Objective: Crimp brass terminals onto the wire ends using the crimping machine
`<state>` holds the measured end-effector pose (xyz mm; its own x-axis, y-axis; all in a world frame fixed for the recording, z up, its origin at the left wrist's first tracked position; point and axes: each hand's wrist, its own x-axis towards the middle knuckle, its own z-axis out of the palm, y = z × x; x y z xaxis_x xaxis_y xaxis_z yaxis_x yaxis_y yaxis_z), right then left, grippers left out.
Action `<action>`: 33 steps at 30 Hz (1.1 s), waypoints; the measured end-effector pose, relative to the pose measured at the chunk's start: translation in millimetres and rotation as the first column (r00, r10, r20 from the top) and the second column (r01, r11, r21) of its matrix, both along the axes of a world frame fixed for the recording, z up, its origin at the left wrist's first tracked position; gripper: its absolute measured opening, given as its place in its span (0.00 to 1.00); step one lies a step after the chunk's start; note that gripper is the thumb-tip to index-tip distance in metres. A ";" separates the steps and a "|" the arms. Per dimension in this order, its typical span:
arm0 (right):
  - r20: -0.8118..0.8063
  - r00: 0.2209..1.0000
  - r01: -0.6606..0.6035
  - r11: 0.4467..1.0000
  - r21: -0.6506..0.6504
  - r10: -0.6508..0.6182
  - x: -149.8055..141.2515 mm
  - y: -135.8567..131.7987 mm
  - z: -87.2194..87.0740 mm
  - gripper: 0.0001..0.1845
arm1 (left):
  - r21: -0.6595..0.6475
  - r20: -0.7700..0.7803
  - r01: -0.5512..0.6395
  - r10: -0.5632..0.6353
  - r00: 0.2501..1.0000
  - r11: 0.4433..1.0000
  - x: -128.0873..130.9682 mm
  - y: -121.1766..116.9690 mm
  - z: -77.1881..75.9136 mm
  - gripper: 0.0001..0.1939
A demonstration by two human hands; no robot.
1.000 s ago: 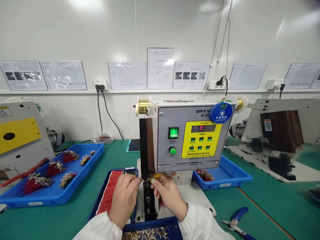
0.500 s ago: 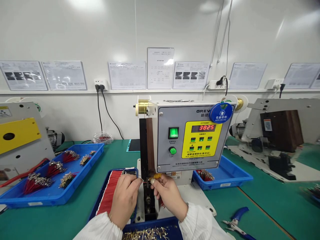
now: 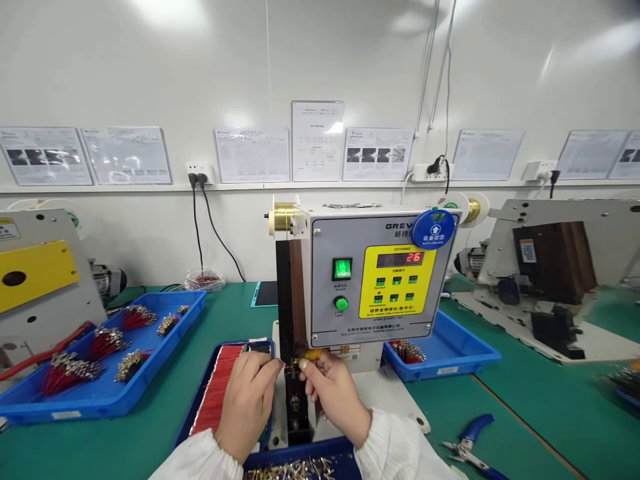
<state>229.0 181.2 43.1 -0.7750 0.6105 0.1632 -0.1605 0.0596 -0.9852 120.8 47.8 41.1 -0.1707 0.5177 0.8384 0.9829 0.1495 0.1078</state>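
Note:
My left hand and my right hand meet at the slot at the foot of a grey crimping machine. Both hands are closed in a pinch on a thin red wire held across the black tool block. Just above my right fingers sits a small yellow part. A blue tray of red wires lies under my left hand. Another blue tray with small brass terminals sits at the near edge between my wrists.
A large blue tray with bundles of red wires is at left, beside a grey and yellow machine. Another blue tray lies right of the crimping machine. Blue-handled pliers rest on the green mat. A further machine stands at right.
The machine's red counter display changed from 3825 to a reading ending in 26. The view tilted slightly; my hands stay pinched at the slot.

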 end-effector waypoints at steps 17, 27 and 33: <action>0.001 0.983 0.177 0.951 0.253 -0.184 -1.8 -9.6 -13.1 0.13 | -0.047 0.001 -0.004 0.004 1.000 0.999 -0.7 1.3 -3.2 0.08; -0.004 0.983 0.176 0.951 0.255 -0.181 -0.7 -10.3 -13.8 0.11 | -0.043 -0.001 -0.016 0.016 1.000 0.999 0.1 2.1 -2.0 0.09; -0.009 0.984 0.176 0.958 0.226 -0.179 -4.2 -12.7 -10.5 0.11 | -0.035 0.068 0.035 -0.032 0.997 0.999 -4.5 1.2 -6.2 0.09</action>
<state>224.9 168.5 32.5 -0.6601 0.6870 0.3038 -0.1162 0.3062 -0.9448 116.3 49.0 34.8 -0.2085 0.5541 0.8059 0.9780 0.1216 0.1694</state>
